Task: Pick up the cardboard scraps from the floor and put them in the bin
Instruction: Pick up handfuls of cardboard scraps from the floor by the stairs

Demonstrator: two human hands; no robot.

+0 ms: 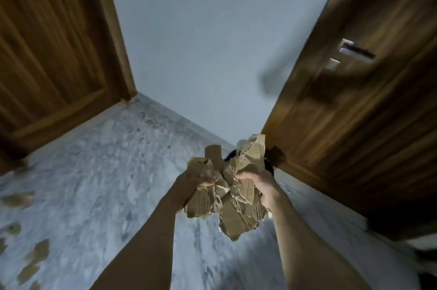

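A crumpled bundle of brown cardboard scraps [233, 192] is held in front of me, above the floor. My left hand [196, 179] grips its left side with curled fingers. My right hand [259, 183] grips its right side, thumb over the top. Behind the bundle a dark round bin [268, 165] shows only as a black rim at the foot of the right door; most of it is hidden by the cardboard. Several more cardboard scraps [35, 256] lie on the floor at the far left.
The floor [106, 183] is grey-white marble. A wooden door [54, 48] stands at the left and another wooden door [369, 100] with a metal lock plate [347, 53] at the right. A plain pale wall [212, 41] lies ahead between them.
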